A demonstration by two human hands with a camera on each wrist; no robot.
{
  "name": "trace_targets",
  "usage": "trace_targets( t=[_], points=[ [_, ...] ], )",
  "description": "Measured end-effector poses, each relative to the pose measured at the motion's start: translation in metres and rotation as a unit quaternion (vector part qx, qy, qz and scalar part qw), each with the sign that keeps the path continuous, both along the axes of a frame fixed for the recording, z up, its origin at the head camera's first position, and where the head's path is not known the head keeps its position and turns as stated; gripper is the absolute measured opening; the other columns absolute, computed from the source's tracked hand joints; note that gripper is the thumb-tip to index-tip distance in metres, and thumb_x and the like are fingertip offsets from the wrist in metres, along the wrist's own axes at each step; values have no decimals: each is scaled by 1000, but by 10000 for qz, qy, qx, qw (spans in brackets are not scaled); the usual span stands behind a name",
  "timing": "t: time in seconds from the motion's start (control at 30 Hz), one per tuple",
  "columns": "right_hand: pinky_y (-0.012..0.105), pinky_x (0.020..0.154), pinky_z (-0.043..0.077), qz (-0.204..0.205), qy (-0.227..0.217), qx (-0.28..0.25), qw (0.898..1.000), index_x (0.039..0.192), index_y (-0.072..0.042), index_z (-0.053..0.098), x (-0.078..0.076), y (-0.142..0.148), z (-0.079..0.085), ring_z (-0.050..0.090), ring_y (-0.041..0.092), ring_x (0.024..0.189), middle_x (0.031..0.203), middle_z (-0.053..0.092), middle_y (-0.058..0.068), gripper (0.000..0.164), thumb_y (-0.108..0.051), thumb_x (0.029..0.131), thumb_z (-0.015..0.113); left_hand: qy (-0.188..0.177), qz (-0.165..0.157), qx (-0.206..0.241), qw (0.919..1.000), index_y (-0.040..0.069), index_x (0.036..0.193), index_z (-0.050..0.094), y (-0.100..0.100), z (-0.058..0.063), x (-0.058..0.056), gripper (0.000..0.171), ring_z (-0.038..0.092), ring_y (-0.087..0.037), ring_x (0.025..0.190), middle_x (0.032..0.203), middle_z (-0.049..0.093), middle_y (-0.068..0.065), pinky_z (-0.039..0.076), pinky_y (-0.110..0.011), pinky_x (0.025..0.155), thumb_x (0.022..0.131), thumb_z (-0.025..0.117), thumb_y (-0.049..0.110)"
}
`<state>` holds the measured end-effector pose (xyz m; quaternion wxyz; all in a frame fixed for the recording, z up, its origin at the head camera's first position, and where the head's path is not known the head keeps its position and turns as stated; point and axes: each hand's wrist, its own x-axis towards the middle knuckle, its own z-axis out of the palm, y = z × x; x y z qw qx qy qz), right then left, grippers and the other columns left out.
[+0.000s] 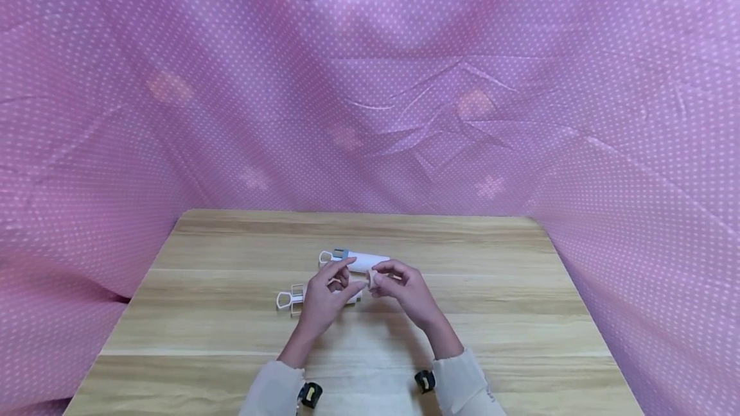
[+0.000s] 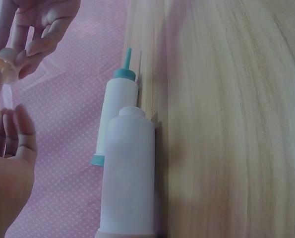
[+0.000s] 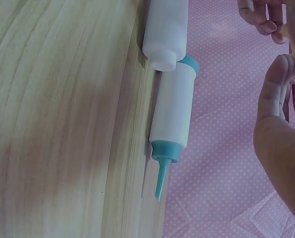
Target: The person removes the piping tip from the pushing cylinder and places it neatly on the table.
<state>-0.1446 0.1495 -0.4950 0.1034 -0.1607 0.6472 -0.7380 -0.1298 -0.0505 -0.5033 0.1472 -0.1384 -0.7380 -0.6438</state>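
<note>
In the head view my right hand pinches a small cream-coloured cap between thumb and fingers; it looks hollow and ring-like. Close on its left, my left hand has its thumb near the cap, index finger stretched and other fingers curled. A pale small piece shows at the left fingertips in the right wrist view, mostly hidden. Beyond the hands lies a white-barrelled syringe with teal caps and a thin teal nozzle. Nearer lies a second white barrel with a bare neck, partly behind my left hand.
Both barrels lie on the wooden table, each with a white ring handle pointing left. Pink dotted cloth hangs around the table's back and sides.
</note>
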Motion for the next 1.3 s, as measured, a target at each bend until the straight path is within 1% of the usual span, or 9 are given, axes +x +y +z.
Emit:
trace_targets(
  t=[0.13,0.2,0.37,0.53,0.7,0.83,1.07,1.2,1.3],
  points=[
    [41,83,61,-87,-48,115,9999,118,11,62,1,2,1,69,20,89,109,63,13,27,-9,99,65,78,462,14,9989,-2,107,74,2,-1,-2,33,58,-20,76,86,64,-15,53,-19,66,77,87,3],
    [39,82,61,-161,-46,192,9997,117,10,62,1,3,1,69,19,88,109,62,13,28,-10,98,66,47,667,-24,9978,-1,103,75,3,0,-3,31,59,-22,76,85,65,-14,53,-20,65,76,88,5],
    [32,77,60,-433,-67,275,9987,114,9,63,1,8,1,68,17,84,108,62,11,26,-9,97,68,-212,924,-61,9955,2,100,76,8,-3,-6,28,61,-16,77,85,67,-7,54,-20,69,76,89,7],
    [25,72,56,-651,-90,226,9976,113,10,64,3,12,-2,63,15,80,103,62,11,24,-6,96,68,-236,1039,-2,9943,2,100,77,16,-8,-6,25,63,-13,75,86,67,-7,56,-21,69,78,88,7],
    [24,68,53,-1102,167,441,9928,109,9,66,3,19,-6,59,13,76,97,64,12,21,-4,93,70,-320,1118,115,9932,-2,101,76,23,-12,-5,25,66,-14,76,88,68,-9,58,-23,70,79,86,3],
    [23,64,51,-1423,315,530,9879,107,7,68,0,27,-8,56,12,73,94,64,11,21,-6,91,73,-452,1192,241,9915,-4,102,76,28,-13,-8,24,68,-16,77,89,70,-13,59,-22,71,80,85,3],
    [24,62,49,-1608,205,751,9839,113,11,66,0,39,-10,56,10,69,87,64,9,30,-8,90,76,-701,1149,511,9896,-6,102,75,39,-17,-12,25,69,-20,79,91,71,-16,58,-20,72,80,84,1],
    [24,64,50,-1750,167,769,9814,112,7,69,-3,44,-11,57,11,70,86,65,10,29,-11,90,77,-736,1087,585,9896,-8,103,74,46,-19,-16,25,70,-22,80,92,72,-20,58,-20,73,81,83,-1],
    [23,63,50,-1853,112,811,9793,112,5,70,-4,48,-14,57,11,69,86,66,10,30,-12,90,78,-808,1123,555,9888,-8,103,74,51,-20,-18,25,70,-21,80,93,73,-19,58,-20,72,80,83,-1]
  ],
)
